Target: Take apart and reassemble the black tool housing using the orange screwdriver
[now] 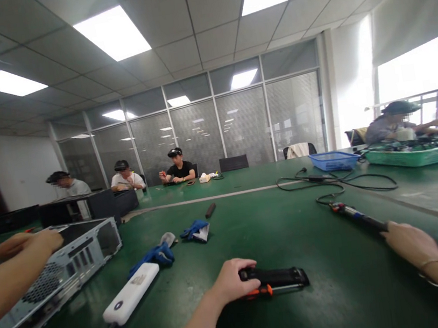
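Observation:
My left hand (235, 281) is closed around one end of a black elongated object (279, 276) on the green table; its exact kind I cannot make out. Alongside it lies a screwdriver (266, 290) with an orange handle and a metal shaft, partly under my fingers. Farther right, my right hand (409, 243), a bracelet on its wrist, is closed on the near end of a long dark rod-like tool (363, 219). Red and blue parts show toward the tool's far end, close to a black cable (332, 198). My right fingertips are partly hidden.
At left, another person's hands (30, 245) rest on an open computer case (81, 259). Nearby are a white power strip (133, 293), blue gloves (160, 254), and a dark bar (210, 210). Blue (335, 161) and green baskets (417, 155) stand at the back right. Several people sit around.

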The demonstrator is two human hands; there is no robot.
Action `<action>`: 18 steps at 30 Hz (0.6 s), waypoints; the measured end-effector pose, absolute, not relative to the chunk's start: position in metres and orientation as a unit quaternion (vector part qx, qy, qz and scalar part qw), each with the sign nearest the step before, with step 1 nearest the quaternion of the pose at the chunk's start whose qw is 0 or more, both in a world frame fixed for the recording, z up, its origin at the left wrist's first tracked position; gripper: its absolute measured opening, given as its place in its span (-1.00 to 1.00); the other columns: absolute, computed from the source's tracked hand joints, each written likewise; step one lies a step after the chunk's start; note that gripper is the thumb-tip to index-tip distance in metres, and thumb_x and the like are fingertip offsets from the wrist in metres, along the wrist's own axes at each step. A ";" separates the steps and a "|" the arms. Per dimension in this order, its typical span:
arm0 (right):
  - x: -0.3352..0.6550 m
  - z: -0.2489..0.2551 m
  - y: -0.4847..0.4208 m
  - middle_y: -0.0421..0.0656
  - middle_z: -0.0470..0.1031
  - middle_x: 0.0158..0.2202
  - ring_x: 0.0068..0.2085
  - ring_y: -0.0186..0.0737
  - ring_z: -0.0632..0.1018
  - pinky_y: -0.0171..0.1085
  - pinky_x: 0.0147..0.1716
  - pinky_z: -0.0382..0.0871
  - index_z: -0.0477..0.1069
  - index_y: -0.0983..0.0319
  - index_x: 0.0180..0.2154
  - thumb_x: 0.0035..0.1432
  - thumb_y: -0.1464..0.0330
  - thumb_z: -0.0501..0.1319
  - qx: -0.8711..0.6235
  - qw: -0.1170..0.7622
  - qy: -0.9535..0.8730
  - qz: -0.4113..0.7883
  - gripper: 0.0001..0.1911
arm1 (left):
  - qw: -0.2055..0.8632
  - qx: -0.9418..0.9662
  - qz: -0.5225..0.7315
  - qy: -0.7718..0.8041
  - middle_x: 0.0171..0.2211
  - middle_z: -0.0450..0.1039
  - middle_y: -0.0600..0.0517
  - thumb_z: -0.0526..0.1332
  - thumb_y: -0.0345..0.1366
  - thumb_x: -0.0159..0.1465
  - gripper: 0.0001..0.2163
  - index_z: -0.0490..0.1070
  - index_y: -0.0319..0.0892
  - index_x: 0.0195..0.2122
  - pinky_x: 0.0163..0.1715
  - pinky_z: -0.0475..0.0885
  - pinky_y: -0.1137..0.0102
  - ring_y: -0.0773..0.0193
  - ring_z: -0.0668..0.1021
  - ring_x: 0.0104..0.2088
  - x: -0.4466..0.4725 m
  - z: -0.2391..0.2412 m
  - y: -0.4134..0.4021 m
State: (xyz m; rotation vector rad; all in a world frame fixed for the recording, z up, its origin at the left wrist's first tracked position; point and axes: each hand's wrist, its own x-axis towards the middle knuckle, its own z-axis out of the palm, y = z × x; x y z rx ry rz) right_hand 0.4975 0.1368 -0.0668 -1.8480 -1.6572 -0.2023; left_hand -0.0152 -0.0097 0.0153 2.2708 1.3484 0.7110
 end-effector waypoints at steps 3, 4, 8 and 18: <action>0.454 -0.060 0.137 0.12 0.49 -0.43 -0.34 0.18 0.57 0.03 -0.32 0.42 0.46 0.23 -0.33 0.06 0.25 0.03 -0.676 0.279 -0.681 -0.039 -0.70 | 0.210 0.808 0.260 0.485 -0.05 0.54 -0.04 0.31 -0.26 0.07 -0.57 0.49 -0.16 0.01 -0.03 0.38 0.37 0.13 0.54 -0.07 -0.015 0.015 -0.009; 0.440 -0.058 0.136 0.10 0.52 -0.37 -0.28 0.16 0.57 0.01 -0.26 0.42 0.47 0.24 -0.25 0.08 0.25 0.03 -0.662 0.275 -0.696 -0.031 -0.68 | 0.212 0.806 0.263 0.486 -0.05 0.54 -0.04 0.31 -0.26 0.07 -0.57 0.49 -0.16 0.01 -0.03 0.38 0.36 0.13 0.54 -0.07 -0.014 0.015 -0.009; 0.385 -0.051 0.127 -0.01 0.53 -0.16 -0.15 0.00 0.55 -0.15 -0.12 0.40 0.42 0.20 -0.01 0.14 0.21 0.06 -0.588 0.264 -0.765 0.007 -0.58 | 0.217 0.803 0.271 0.484 -0.05 0.54 -0.04 0.32 -0.24 0.07 -0.56 0.48 -0.16 0.01 -0.03 0.39 0.36 0.12 0.55 -0.08 -0.013 0.015 -0.010; 0.300 -0.016 0.074 -0.13 0.46 0.00 -0.03 -0.12 0.48 -0.19 -0.01 0.33 0.25 0.09 0.19 0.24 0.19 0.07 -0.377 0.234 -0.877 0.182 -0.51 | 0.183 0.824 0.292 0.449 -0.10 0.56 -0.07 0.34 -0.29 0.06 -0.59 0.51 -0.21 -0.03 -0.04 0.38 0.40 0.14 0.56 -0.11 -0.010 0.019 -0.017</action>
